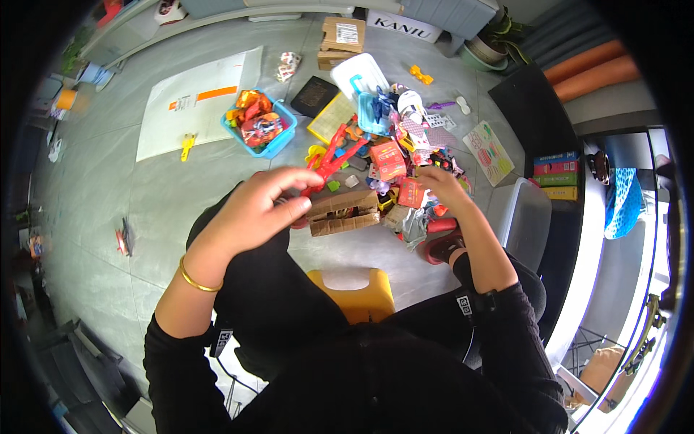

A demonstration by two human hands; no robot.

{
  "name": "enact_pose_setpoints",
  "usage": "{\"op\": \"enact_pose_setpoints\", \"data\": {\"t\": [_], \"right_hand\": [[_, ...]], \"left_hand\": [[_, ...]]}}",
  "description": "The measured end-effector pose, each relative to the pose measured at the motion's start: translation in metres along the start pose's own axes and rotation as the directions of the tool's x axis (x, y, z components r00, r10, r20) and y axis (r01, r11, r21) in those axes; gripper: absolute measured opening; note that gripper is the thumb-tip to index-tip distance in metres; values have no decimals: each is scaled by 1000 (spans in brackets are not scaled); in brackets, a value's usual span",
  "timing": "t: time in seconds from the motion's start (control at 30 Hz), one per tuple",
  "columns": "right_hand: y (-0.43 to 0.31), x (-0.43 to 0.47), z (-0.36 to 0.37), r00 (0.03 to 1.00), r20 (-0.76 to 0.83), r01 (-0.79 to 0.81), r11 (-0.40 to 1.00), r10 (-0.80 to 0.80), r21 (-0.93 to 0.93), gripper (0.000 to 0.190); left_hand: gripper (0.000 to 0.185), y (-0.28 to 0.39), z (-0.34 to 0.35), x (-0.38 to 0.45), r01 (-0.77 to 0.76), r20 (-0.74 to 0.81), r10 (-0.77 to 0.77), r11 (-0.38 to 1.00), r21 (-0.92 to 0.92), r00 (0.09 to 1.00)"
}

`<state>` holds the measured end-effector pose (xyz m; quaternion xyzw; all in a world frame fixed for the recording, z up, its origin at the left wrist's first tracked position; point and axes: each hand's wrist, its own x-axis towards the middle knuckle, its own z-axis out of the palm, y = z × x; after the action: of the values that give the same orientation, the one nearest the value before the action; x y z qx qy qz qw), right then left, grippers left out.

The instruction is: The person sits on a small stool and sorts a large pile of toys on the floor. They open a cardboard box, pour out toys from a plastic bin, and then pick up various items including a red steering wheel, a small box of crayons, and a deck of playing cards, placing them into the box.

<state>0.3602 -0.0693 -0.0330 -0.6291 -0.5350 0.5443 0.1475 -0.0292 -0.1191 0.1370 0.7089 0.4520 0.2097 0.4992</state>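
My left hand [260, 203] grips a red toy figure [332, 161] between its thumb and fingers; the figure's long limbs spread upward over a heap of toys [358, 130]. Just below it, a brown cardboard box [346, 221] lies on the floor with a narrow opening along its top. My right hand [449, 187] hovers over the heap's right side, its fingers curved and apart. Its fingertips are near a small red box [410, 193]; whether they touch it is unclear. Another red box [387, 160] lies just beyond. A grey plastic bag [415, 225] lies crumpled below.
A blue basket [290, 133] of toys stands left of the heap, beside a white sheet [162, 116]. A lidless clear bin [525, 219] stands at right near books [556, 179]. A yellow stool [374, 295] is between my legs. Cardboard boxes [339, 40] stand farther back.
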Motion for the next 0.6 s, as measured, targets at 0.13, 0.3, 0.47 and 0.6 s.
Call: {"op": "enact_pose_setpoints", "data": {"t": [0.13,0.3,0.47,0.6], "right_hand": [[40,36,52,982,189,110,850,-13,-515,35],[60,38,136,947,230,319,595,-222,-738,60],[74,98,147,933,-111,208,766,-341,-608,60],[113,159,124,883,-469,-226,905,34,-359,80]], "left_hand": [[35,-21,27,23,-38,275,-30,970,238,961],[40,-39,22,28,-100,552,-204,877,470,808],[45,-33,5,56,-157,469,-14,933,325,883],[49,-29,-7,68,-144,535,-11,958,248,845]]}}
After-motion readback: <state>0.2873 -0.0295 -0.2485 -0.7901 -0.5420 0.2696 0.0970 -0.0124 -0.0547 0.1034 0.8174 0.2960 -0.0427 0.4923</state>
